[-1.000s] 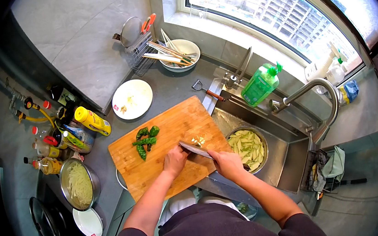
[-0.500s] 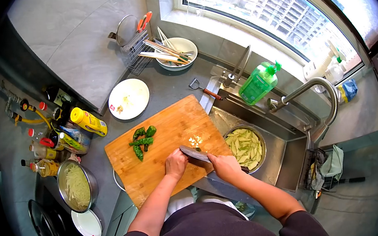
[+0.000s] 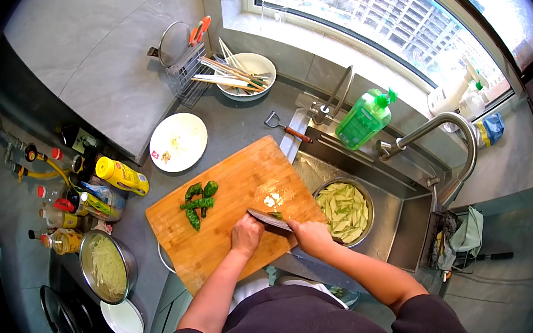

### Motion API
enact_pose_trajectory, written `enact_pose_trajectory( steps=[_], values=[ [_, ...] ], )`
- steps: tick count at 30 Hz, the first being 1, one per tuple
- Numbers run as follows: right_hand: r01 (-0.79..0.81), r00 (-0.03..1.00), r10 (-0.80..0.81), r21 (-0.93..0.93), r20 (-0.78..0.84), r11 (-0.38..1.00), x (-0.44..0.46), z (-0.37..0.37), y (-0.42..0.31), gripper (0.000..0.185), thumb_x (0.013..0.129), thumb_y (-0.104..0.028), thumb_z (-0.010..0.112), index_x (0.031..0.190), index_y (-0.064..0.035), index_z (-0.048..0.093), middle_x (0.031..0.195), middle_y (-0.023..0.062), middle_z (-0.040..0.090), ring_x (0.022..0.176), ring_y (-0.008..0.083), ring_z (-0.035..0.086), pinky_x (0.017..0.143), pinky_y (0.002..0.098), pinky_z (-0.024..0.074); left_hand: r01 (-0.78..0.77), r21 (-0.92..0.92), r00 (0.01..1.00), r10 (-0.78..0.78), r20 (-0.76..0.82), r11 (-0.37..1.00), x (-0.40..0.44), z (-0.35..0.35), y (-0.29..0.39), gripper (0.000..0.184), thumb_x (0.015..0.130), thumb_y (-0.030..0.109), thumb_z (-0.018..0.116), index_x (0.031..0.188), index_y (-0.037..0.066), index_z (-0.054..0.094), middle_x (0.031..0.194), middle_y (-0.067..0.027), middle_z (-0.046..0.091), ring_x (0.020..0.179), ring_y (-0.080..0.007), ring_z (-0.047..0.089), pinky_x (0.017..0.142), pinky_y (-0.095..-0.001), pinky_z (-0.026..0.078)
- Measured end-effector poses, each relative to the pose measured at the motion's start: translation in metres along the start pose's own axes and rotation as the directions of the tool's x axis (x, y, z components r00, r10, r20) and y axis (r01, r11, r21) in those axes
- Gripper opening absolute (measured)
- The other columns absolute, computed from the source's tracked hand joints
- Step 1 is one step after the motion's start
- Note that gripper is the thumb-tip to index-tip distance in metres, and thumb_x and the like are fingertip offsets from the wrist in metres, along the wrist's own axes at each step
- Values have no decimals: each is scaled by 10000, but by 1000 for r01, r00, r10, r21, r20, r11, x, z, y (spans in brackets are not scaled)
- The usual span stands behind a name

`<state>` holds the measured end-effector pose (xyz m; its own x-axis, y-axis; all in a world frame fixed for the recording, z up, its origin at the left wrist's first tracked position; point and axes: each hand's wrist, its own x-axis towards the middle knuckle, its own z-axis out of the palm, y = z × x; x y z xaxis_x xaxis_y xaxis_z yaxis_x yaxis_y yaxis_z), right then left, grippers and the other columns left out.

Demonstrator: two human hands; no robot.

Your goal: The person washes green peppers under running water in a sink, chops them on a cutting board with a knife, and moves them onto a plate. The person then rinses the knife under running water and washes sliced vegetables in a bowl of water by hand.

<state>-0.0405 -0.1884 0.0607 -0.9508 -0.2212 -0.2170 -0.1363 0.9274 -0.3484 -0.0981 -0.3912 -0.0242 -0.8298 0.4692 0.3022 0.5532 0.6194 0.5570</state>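
A kitchen knife (image 3: 268, 220) lies across the near right part of a wooden cutting board (image 3: 228, 170), its broad blade tilted. My right hand (image 3: 311, 237) is closed around its handle end. At the other end of the blade is my left hand (image 3: 247, 235), with its fingers curled in; whatever they press on is hidden. A bit of green pepper shows just beyond the blade, and chopped pale pieces (image 3: 274, 199) that look like garlic lie farther up. Several green peppers (image 3: 199, 204) sit together on the board's left half.
Right of the board, a metal bowl of sliced green vegetable (image 3: 345, 211) stands in the sink (image 3: 387, 206). A peeler (image 3: 288, 128), a white plate (image 3: 178, 142) and a bowl of chopsticks (image 3: 247, 76) are behind. Bottles and a bowl of pale shreds (image 3: 108, 269) stand left.
The blade has turned slightly and shifted a little, and more green shows beside it. Both hands stay almost in place; the view has moved slightly.
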Motion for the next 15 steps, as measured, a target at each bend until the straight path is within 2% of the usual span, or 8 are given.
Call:
enact_pose_trajectory(
  steps=[5, 7, 8, 11, 14, 15],
  values=[
    [5, 993, 5, 87, -115, 996, -2, 4, 5, 228, 851, -155, 551, 1063, -97, 614, 698, 175, 640, 651, 360, 642, 572, 483, 496, -8, 51, 999, 6, 39, 999, -1, -3, 3, 46, 741, 107, 638, 727, 102, 682, 826, -68, 640, 856, -263, 622, 715, -370, 514],
    [33, 982, 4, 190, -191, 981, -1, 4, 10, 232, 855, -171, 556, 1069, -113, 623, 717, 179, 644, 662, 368, 637, 588, 489, 497, -46, 51, 996, 50, -78, 998, 8, -19, 21, 40, 746, 112, 649, 733, 98, 684, 832, -64, 641, 852, -255, 620, 722, -369, 508],
    [18, 982, 20, 199, -188, 980, -3, 2, 11, 227, 857, -175, 554, 1065, -118, 626, 724, 180, 644, 668, 372, 635, 592, 490, 497, -64, 56, 988, 71, -136, 996, 10, -25, 27, 38, 748, 114, 654, 736, 96, 685, 835, -61, 641, 849, -251, 619, 725, -368, 505],
    [-14, 990, 38, 173, -138, 985, -17, -16, 6, 258, 841, -152, 553, 1087, -128, 625, 731, 177, 649, 674, 372, 639, 591, 495, 496, -8, -51, 996, 3, -94, 999, -1, -18, 21, 33, 762, 105, 652, 745, 89, 675, 831, -57, 626, 844, -245, 615, 711, -373, 505],
    [-22, 997, 27, 73, -67, 997, -31, -21, -3, 244, 816, -111, 550, 1051, -101, 612, 722, 178, 651, 665, 362, 646, 579, 491, 496, 28, 40, 999, -30, 33, 999, -5, -14, 10, 23, 762, 99, 641, 753, 88, 660, 821, -55, 610, 844, -235, 615, 696, -372, 509],
    [-49, 998, 51, 51, -42, 998, -33, -23, -7, 240, 823, -115, 548, 1051, -105, 624, 720, 187, 648, 663, 368, 643, 582, 487, 498, 10, 37, 1000, -11, 25, 999, -2, -18, 13, 26, 760, 98, 638, 744, 86, 655, 811, -56, 605, 842, -235, 615, 690, -371, 511]
  ],
)
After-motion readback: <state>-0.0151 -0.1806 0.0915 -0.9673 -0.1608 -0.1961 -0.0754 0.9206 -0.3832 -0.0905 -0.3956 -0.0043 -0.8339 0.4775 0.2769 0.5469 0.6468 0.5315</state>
